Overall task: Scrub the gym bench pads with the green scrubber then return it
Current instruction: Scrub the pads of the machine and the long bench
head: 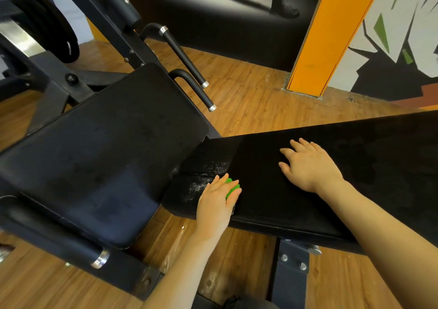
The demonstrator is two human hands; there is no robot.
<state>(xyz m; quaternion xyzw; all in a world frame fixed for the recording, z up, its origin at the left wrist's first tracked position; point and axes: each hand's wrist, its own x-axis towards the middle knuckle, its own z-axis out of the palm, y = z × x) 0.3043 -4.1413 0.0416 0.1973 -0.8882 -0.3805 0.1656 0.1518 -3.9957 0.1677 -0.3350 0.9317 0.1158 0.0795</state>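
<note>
Your left hand [216, 202] sits at the near left corner of the long bench pad [308, 204], close to the pad's front edge and to the narrow gap where it meets the seat pad [102, 157]. To the right the long pad runs on as open black surface, out past the picture's edge. Your left fingers curl over the green scrubber [231, 187] and press it onto the pad; only a bit of green shows between the fingers. White suds [206, 178] speckle the pad just left of and beyond that hand. Your right hand [308, 166] lies flat on the same pad, palm down, fingers spread and straight, holding nothing, well apart from the left. Both pads are smooth black upholstery with rounded corners; the seat pad is broader. Two black handles with chrome tips [189, 71] stand beyond it, over a wood-plank floor [256, 100].
</note>
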